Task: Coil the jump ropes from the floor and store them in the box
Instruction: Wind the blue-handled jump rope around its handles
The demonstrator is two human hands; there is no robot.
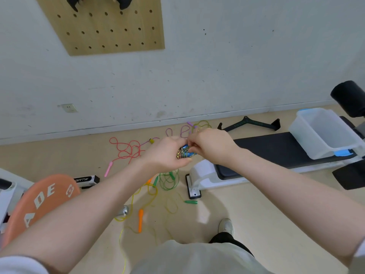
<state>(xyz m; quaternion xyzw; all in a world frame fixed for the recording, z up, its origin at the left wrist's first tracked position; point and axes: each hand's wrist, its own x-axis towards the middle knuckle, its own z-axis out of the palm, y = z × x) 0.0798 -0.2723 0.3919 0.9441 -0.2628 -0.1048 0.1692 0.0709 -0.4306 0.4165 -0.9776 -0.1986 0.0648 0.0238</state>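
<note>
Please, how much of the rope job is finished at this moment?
Done: nothing visible inside the clear box on the bench. In hand: the left hand and right hand grip a blue-handled rope bundle. Left on the floor: red rope, purple rope, green rope, yellow rope.

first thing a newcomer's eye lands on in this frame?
Both hands, left hand and right hand, meet at centre frame, gripping a coiled blue-handled rope. Behind and below them, loose red rope, green rope and yellow rope sprawl on the floor. The clear box sits on the bench at right.
</note>
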